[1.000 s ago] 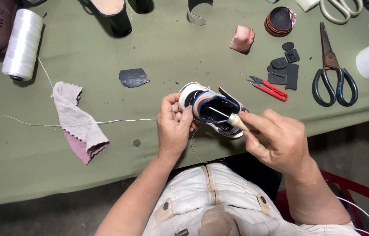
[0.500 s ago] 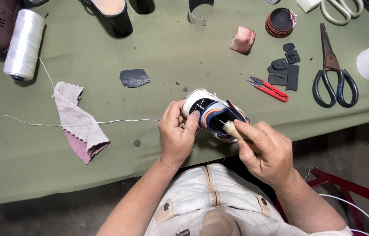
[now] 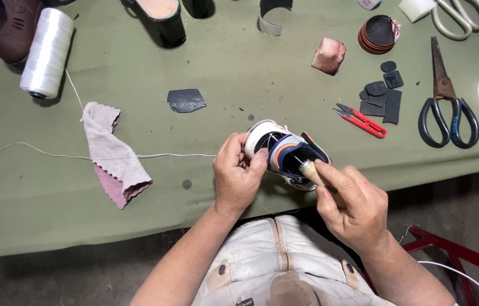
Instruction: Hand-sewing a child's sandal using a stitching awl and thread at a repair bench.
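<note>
A small shoe (image 3: pixel 285 156), white with blue and orange panels, was held at the near edge of the green-covered bench (image 3: pixel 222 68), just above the lap. The left hand (image 3: pixel 238 178) was closed around its white toe end, fingers curled tight. The right hand (image 3: pixel 350 204) was closed on a wooden-handled awl (image 3: pixel 311 173), the tip set against the shoe's side. A white thread (image 3: pixel 109 154) was seen running left from the shoe across the bench.

Left of the hands, a pinkish-grey cloth (image 3: pixel 115 156) was laid over the thread. Beyond the shoe, a dark scrap (image 3: pixel 185 100) was noted. To the right lay red thread snips (image 3: pixel 361 120), flat black rubber pieces (image 3: pixel 384 96) and large dark-handled scissors (image 3: pixel 446 99).

Farther back, a spool of white thread (image 3: pixel 47 52) lay on its side at the left, beside a brown shoe (image 3: pixel 10 28). A pink block (image 3: pixel 329 55) and a round dark tin (image 3: pixel 378 34) with a reddish rim were recorded at the far right; no label was legible.
</note>
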